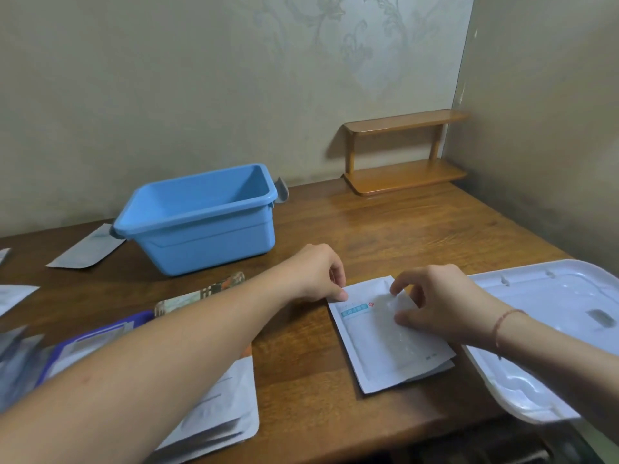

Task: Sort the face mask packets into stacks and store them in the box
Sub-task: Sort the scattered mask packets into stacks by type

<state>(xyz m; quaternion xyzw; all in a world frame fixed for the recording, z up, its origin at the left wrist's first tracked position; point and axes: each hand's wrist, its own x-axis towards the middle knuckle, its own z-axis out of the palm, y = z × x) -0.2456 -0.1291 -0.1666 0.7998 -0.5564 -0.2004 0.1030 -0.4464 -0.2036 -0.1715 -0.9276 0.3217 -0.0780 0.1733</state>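
A small stack of white face mask packets (378, 349) lies on the wooden table right of centre. My left hand (318, 272) pinches the stack's top left corner with curled fingers. My right hand (435, 299) has its fingertips curled onto the top right part of the upper packet, thumb pressed on its face. The open blue box (201, 229) stands behind, and what shows of its inside holds nothing. More packets lie under my left forearm: a white one (231, 396), a purple-edged one (100, 333) and a patterned one (214, 289).
The box's white lid (549, 336) lies at the right, overhanging the table's front edge. Grey packets (83, 249) lie left of the box, others at the far left edge (13, 296). A small wooden shelf (402, 152) stands against the back wall.
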